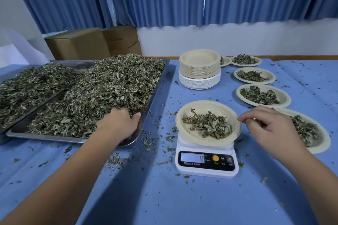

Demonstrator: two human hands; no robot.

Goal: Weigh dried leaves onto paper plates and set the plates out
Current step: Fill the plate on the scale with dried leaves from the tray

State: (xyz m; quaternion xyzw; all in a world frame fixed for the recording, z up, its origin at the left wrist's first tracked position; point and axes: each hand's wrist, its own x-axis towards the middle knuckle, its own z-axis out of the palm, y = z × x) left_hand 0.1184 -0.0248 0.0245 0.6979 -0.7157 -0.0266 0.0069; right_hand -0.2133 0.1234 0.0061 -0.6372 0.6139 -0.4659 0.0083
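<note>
Step in hand: topping up plate [210, 105] on scale [206, 170]; display reads 4. Dried leaves [109, 86] heaped in tray [131, 139] at left of worktop, small portion already on plate. Your left grip [118, 120] dug into heap, fingers buried, so cannot tell how tight. Your right grip [268, 126] narrow, thumb and forefinger pinched just at plate rim; holding anything, cannot tell. Next, likely: bring small pinch across, add slowly, watch display, then set plate beside filled plates [285, 97] at right.
</note>
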